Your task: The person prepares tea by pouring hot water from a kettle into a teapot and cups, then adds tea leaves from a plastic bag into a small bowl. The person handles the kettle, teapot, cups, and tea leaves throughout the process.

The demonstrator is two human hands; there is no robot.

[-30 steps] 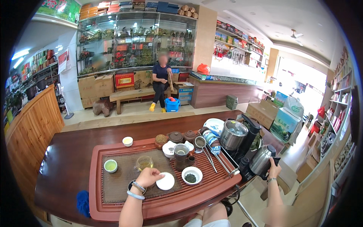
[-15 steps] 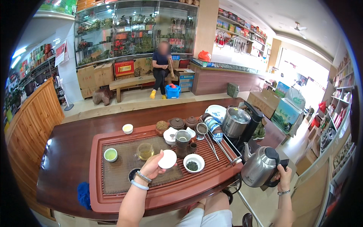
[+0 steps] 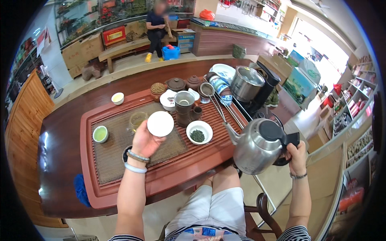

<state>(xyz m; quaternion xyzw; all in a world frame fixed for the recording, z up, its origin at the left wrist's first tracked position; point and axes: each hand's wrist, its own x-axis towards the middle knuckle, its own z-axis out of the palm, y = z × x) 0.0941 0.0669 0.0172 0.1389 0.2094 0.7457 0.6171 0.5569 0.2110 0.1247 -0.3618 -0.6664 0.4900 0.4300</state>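
Note:
My left hand (image 3: 145, 140) holds a round white lid (image 3: 160, 123) by its edge above the tea tray. In my right hand (image 3: 296, 157) is the black handle of a steel kettle (image 3: 257, 150), raised at the tray's right corner with its spout toward the tray. A white bowl (image 3: 200, 133) with dark green tea leaves stands on the slats between the two hands. Behind the lid sits a glass pitcher (image 3: 138, 119), partly covered. A metal strainer (image 3: 184, 99) rests on a brown clay stand (image 3: 183, 117).
The reddish tea tray (image 3: 91, 160) carries a cup of green tea (image 3: 100, 134). Another small cup (image 3: 118, 98) stands behind it on the table. Clay teapots (image 3: 175, 84), tongs and a steel pot (image 3: 247, 83) line the back. A seated person (image 3: 156, 26) is across the room.
My right hand has brought the kettle left and up, nearer the bowl. The lid in my left hand has come up, facing me more. The whole view has tilted down.

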